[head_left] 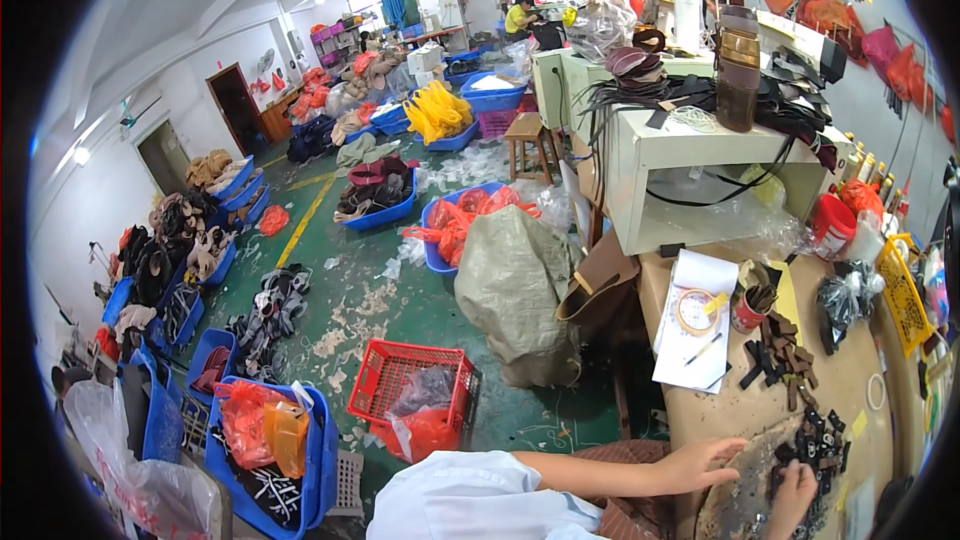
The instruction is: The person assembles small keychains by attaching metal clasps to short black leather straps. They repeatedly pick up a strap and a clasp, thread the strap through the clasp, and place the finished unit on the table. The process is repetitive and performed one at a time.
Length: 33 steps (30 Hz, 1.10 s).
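At the lower right, my left hand (704, 465) hovers by the edge of a worn, stained board (742, 492), its fingers stretched out with nothing in them. My right hand (792, 496) is at the near side of a heap of small black strap pieces (826, 447). Its fingers are bent and closed at the heap; what lies between them is too small to make out. Beyond the heap lie several brown strap pieces (790, 348), beside a red can (748, 310) stuffed with more brown strips.
On the brown-covered table (690, 425) are a white paper pad (692, 340) with a tape roll (697, 310) and a pen. A yellow basket (905, 290) stands at its right edge. Left on the floor are a pale sack (518, 290), a red crate (405, 380) and blue tubs (325, 460).
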Motion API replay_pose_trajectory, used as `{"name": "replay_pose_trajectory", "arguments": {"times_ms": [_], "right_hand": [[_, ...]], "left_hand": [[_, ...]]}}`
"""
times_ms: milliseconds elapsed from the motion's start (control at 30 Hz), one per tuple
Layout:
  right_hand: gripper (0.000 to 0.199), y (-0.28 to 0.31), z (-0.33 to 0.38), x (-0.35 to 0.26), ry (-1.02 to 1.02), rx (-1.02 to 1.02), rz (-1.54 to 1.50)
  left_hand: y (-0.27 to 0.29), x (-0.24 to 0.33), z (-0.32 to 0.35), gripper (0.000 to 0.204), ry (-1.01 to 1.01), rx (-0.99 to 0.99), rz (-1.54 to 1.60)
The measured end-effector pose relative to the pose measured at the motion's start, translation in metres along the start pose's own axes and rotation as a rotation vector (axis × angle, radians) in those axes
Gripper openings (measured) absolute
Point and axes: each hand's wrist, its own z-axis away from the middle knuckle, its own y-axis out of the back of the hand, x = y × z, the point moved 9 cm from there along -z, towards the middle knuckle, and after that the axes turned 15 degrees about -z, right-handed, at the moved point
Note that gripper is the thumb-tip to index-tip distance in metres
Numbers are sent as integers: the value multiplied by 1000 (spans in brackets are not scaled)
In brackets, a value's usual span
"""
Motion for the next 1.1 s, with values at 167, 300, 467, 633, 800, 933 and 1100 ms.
{"name": "replay_pose_trajectory", "arguments": {"times_ms": [167,300,467,633,800,933,1100], "right_hand": [[44,35,-23,61,0,174,93],[46,34,-26,77,7,187,121],[42,39,-23,73,44,259,202],[29,50,-57,165,78,266,-57],[35,48,-45,145,33,291,-62],[37,38,-17,68,-71,304,36],[32,44,-58,155,93,218,-166]], "left_hand": [[-25,3,1,33,-269,29,-299],[-44,-8,19,19,-511,126,-514],[-41,-7,16,14,-468,110,-467],[-42,-7,16,14,-488,116,-480],[-43,-8,16,14,-489,105,-490],[-43,-9,16,14,-494,113,-486],[-41,-7,13,15,-495,112,-477]]}}
